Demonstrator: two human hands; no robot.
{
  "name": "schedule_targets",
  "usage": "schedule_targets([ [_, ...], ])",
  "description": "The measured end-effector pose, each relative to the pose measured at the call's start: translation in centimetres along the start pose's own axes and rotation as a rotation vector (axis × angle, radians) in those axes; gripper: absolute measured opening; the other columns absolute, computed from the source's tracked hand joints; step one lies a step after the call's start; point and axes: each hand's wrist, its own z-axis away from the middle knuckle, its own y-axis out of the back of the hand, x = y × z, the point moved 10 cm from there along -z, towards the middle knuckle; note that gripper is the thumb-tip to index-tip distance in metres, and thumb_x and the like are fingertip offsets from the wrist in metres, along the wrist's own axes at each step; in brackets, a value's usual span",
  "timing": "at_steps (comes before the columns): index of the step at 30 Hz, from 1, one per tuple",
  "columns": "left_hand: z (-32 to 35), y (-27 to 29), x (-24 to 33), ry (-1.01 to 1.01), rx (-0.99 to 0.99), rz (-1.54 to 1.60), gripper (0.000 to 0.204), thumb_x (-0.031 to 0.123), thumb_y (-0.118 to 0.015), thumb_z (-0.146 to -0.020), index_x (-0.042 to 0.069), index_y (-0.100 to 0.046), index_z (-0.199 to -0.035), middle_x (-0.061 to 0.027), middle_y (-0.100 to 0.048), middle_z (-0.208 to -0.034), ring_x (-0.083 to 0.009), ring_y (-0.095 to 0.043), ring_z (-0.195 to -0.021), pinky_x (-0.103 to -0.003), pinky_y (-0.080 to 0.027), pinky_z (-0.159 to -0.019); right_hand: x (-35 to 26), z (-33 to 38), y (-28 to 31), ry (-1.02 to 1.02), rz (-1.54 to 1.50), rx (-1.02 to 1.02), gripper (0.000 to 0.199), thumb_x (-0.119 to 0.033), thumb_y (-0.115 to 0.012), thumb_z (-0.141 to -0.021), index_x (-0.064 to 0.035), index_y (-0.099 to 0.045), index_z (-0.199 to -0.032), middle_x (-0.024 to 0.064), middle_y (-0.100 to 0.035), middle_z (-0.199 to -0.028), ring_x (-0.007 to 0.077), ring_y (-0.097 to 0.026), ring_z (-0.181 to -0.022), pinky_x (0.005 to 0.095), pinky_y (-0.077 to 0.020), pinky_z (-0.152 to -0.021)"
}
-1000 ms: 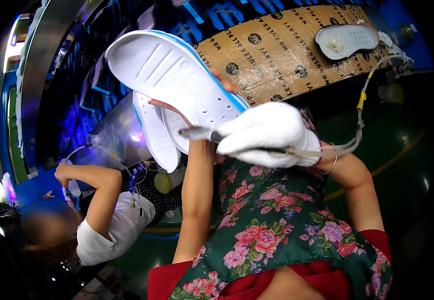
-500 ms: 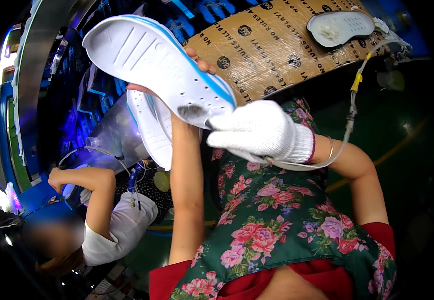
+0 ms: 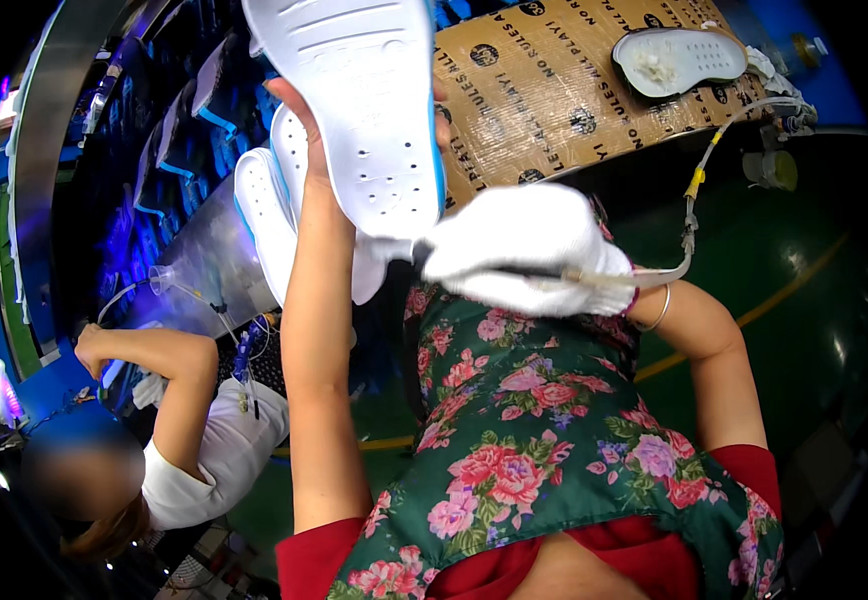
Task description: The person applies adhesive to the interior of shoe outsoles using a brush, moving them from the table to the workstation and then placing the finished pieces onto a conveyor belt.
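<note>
My left hand (image 3: 310,140) grips a white shoe sole (image 3: 379,130) with a blue edge, thumb on one side and fingertips around the other. The sole is raised, its grooved and holed face toward me. My right hand (image 3: 519,245), in a white knitted glove, is closed around a slim dark tool (image 3: 422,252) with a clear hose (image 3: 654,277) running from it. The tool's blurred pale tip is just below the sole's lower end; contact cannot be told. Behind my left forearm, more white soles (image 3: 266,215) are partly hidden.
A brown taped cardboard surface (image 3: 544,90) lies ahead, with a white sole-shaped piece (image 3: 679,62) bearing pale clumps on it. The hose loops past its right edge. At left, a co-worker's bare arm (image 3: 179,365) reaches over the line. Dark blue-edged pieces (image 3: 189,120) stand beyond.
The sole has turned more upright and shifted right and up. The tool tip has dropped from the sole's face to below its lower end. My left forearm has swung slightly left.
</note>
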Motion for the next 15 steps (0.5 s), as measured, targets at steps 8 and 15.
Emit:
schedule_targets([
  [8,1.5,2.6,-3.6,0.330,0.290,-0.126,0.091,0.080,-0.042,-0.087,0.006,-0.060,-0.136,-0.0209,-0.068,-0.121,-0.0296,-0.074,-0.098,-0.041,-0.065,-0.072,0.6,0.8,-1.3,-0.017,0.033,-0.084,0.022,-0.005,-0.077,-0.078,-0.0086,-0.076,-0.099,0.0125,-0.074,-0.101,0.0279,-0.073,-0.084,0.0348,-0.0578,-0.072],
  [15,0.9,4.1,-4.2,0.581,0.412,-0.687,0.081,0.073,-0.046,-0.093,0.005,-0.065,-0.132,-0.0204,-0.071,-0.116,-0.0269,-0.074,-0.100,-0.032,-0.062,-0.074,0.5,1.3,-1.4,0.095,0.274,-0.114,0.032,-0.002,-0.077,-0.075,-0.0089,-0.073,-0.106,0.0143,-0.072,-0.101,0.0313,-0.072,-0.083,0.0378,-0.0584,-0.070],
])
